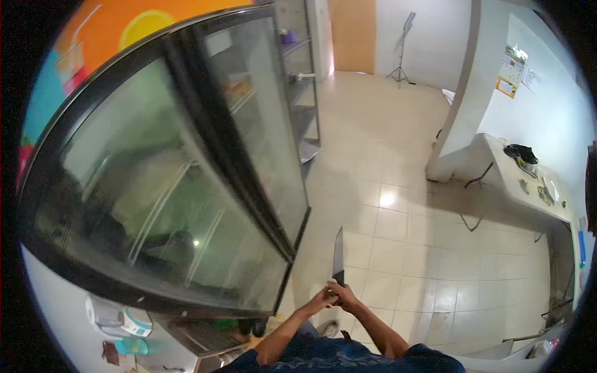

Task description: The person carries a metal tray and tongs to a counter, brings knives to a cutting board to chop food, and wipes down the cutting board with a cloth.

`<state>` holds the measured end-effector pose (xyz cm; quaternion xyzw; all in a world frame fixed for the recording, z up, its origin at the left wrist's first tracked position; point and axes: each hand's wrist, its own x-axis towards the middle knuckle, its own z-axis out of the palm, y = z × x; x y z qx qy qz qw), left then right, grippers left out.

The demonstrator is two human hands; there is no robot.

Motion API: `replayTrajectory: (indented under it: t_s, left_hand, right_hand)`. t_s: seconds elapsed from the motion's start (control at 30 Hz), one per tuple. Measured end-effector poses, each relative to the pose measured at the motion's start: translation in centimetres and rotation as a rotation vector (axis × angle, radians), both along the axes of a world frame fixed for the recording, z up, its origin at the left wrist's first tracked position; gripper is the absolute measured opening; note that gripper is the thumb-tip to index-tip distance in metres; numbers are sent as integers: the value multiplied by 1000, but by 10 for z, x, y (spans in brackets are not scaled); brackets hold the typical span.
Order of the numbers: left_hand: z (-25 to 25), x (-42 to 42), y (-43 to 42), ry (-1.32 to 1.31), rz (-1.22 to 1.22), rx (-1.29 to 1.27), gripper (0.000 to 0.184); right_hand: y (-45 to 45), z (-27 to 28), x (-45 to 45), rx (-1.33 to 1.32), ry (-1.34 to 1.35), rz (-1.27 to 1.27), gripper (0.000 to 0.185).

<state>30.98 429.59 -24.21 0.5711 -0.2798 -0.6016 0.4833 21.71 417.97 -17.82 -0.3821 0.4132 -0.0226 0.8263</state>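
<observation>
A large kitchen knife (338,255) with a broad metal blade and black handle points away from me, tip up in the view. My right hand (344,296) is closed around its handle at waist height. Against it rests my left hand (318,299), its fingers drawn together beside the right hand and the handle end. Whether the left fingers grip anything is hidden where the hands overlap. Below both hands a shoe (328,328) shows on the tiled floor.
A glass-doored display fridge (217,143) stands close on my left. Beyond it is a metal shelf rack (305,93). To the right, a folding table (516,180) carries a black bag (521,153) and small items. A tripod stand (401,56) is far back. A scale (135,323) sits lower left.
</observation>
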Motion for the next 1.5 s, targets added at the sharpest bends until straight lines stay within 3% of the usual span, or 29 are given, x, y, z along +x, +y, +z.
replayTrajectory:
  t_s: [0.13, 0.2, 0.23, 0.27, 0.33, 0.37, 0.47, 0.57, 0.6, 0.63, 0.67, 0.73, 0.77, 0.8, 0.87, 0.9, 0.93, 1.0, 1.07, 1.1, 1.13, 1.2, 1.23, 1.27, 1.33, 1.37, 1.47, 1.5]
  left_hand:
    - [30, 30, -146, 245, 6, -5, 66]
    - [40, 45, -216, 394, -22, -22, 66]
    - [38, 53, -248, 527, -2, -24, 64]
    - [33, 56, -281, 598, 52, -107, 62]
    - [30, 62, -353, 650, 86, -173, 62]
    - [24, 65, -392, 663, 62, -171, 62]
    - [19, 98, -525, 682, -23, -150, 66]
    - [-4, 107, -666, 598, 40, -171, 61]
    - [33, 123, -700, 487, 65, -137, 53]
    - [27, 143, -745, 509, -68, -130, 44]
    - [57, 152, -784, 486, -98, -239, 39]
    - [66, 163, -865, 275, -201, -308, 46]
    - [56, 177, -901, 189, -220, -302, 49]
    - [75, 190, -935, 103, -240, -295, 53]
    - [65, 192, -1004, 90, -121, -383, 49]
    - [54, 202, -1043, -62, -63, -420, 44]
    - [41, 224, -1080, -97, -109, -227, 45]
    - [28, 265, -1149, -275, -214, -235, 45]
    - [2, 292, -1221, -409, -175, -302, 68]
    - [-21, 314, -1268, -337, -179, -321, 75]
    - [-39, 338, -1320, -266, -183, -340, 83]
    - [-22, 389, -1424, -90, -140, -258, 83]
    - [-10, 407, -1469, -48, -23, -200, 75]
    - [2, 429, -1511, -60, -17, -197, 75]
    - [5, 456, -1584, -353, 87, -419, 69]
    - [23, 480, -1615, -420, 86, -482, 69]
    - [5, 562, -1694, -290, 163, -324, 69]
    - [51, 587, -1701, -204, 182, -193, 69]
  right_hand:
    - [-125, 13, 28, 163, -165, -138, 40]
    - [-190, -34, 47, -34, -39, -260, 46]
    - [-226, -29, 46, 17, -122, -123, 50]
    - [-255, -35, 57, -65, -117, -167, 50]
    - [-317, -49, 72, -400, -128, -192, 49]
    - [-348, -39, 71, -23, -135, -237, 48]
    - [-478, -50, 94, 23, -96, -250, 50]
    - [-612, -9, 105, 4, -122, -211, 53]
    - [-648, 6, 116, 39, -106, -202, 53]
    - [-697, -8, 117, 13, -245, -124, 52]
    - [-744, -23, 119, -14, -385, -48, 51]
    - [-797, -5, 134, -298, -278, -329, 50]
    - [-834, -15, 141, -450, -365, -335, 48]
    - [-864, -20, 159, -589, -335, -508, 45]
    - [-942, -115, 191, -608, -103, -605, 35]
    - [-975, -123, 205, -598, -126, -608, 35]
    - [-1009, -125, 220, -570, -93, -599, 31]
    - [-1073, -127, 262, -532, -83, -591, 28]
    - [-1145, -110, 279, -316, -263, -610, 27]
    - [-1204, -83, 295, -226, -177, -400, 25]
    - [-1257, -80, 319, -230, -182, -399, 25]
    - [-1363, -71, 369, -179, -227, -210, 25]
    - [-1404, -29, 400, -132, -165, -281, 28]
    - [-1441, -27, 428, -127, -177, -275, 28]
    - [-1507, -47, 468, -492, -348, -510, 30]
    - [-1543, -70, 498, -421, -321, -598, 33]
    - [-1627, -129, 592, -506, -305, -489, 34]
    - [-1653, -100, 596, -522, -440, -243, 34]
